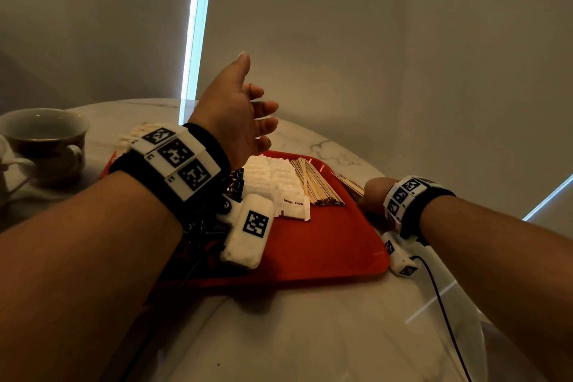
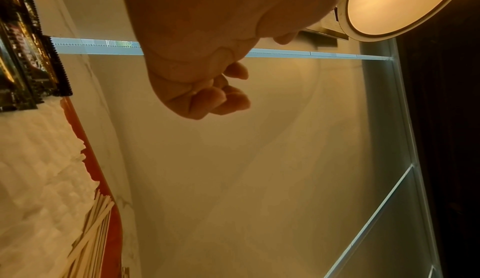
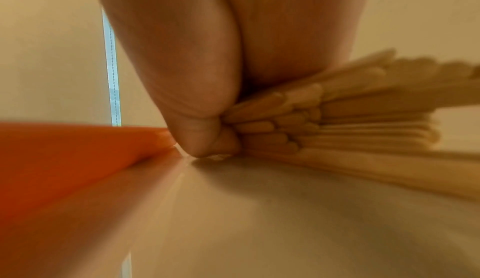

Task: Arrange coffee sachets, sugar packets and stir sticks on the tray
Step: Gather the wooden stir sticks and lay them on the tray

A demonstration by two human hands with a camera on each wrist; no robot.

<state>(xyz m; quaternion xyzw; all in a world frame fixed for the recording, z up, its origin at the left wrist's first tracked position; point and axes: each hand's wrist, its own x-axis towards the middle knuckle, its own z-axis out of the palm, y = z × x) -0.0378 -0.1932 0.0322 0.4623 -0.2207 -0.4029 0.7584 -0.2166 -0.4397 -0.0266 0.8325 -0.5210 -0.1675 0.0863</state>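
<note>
Left hand (image 1: pixel 240 115): raised above the tray's far left part, palm turned inward, fingers (image 2: pixel 228 99) loosely curled, holding nothing.
Right hand (image 1: pixel 376 194): low on the table just beside the tray's right rim, fingers (image 3: pixel 207 138) clamped round a bundle of loose sticks (image 3: pixel 350 122).
Tray (image 1: pixel 310 245): red, flat on the table, near half bare.
Sachets (image 1: pixel 234 184): dark, at the tray's left, mostly hidden behind the left wrist.
Sugar (image 1: pixel 279 183): white packets in overlapping rows mid-tray, nearest one marked "brown sugar".
Sticks (image 1: pixel 316 183): fanned pile on the tray just right of the sugar, touching it.
Table (image 1: pixel 310 335): pale marble, round edge at the far side.
Cup (image 1: pixel 46 139): on the table, left of the tray, apart from it.
Packets (image 1: pixel 136 135): pale stack off the tray, beyond the left wrist; kind could not be told.
</note>
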